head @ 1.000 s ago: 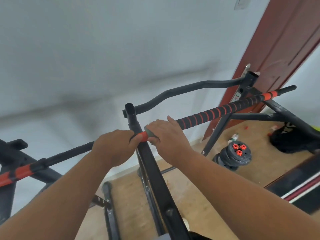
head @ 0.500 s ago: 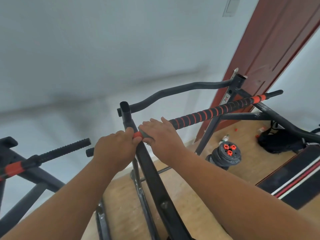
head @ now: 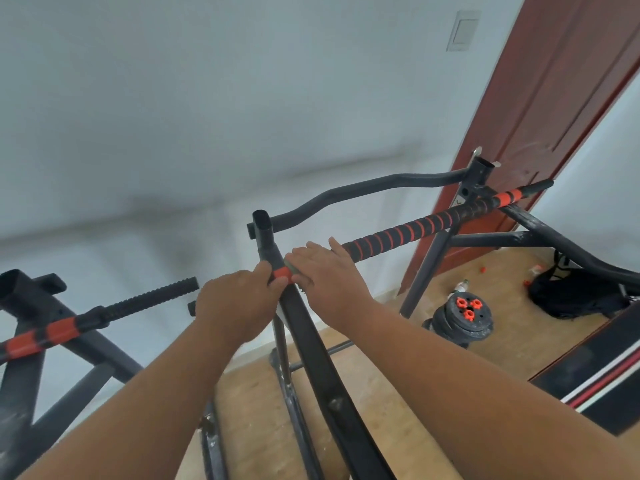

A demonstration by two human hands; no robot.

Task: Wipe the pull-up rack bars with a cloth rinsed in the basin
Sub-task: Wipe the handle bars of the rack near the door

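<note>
The pull-up rack's front bar (head: 415,226) has black foam wound with orange stripes and runs right from a black upright post (head: 263,233). My right hand (head: 325,271) lies over this bar just right of the post, fingers wrapped over it. It holds a grey cloth (head: 293,270) against the bar, and only a small edge of the cloth shows. My left hand (head: 235,303) grips the bar just left of the post, thumb on an orange band (head: 281,273). A ribbed black bar section (head: 145,299) continues to the left. No basin is in view.
A curved black bar (head: 363,188) runs behind, close to the white wall. On the wooden floor to the right are black weight plates with orange nuts (head: 465,315), a small bottle (head: 460,285) and a black bag (head: 571,296). A red-brown door (head: 554,116) stands beyond. A black padded bench (head: 609,372) is at right.
Both hands keep their places on the bar beside the post. The head view has tilted up a little, bringing a wall switch into sight.
</note>
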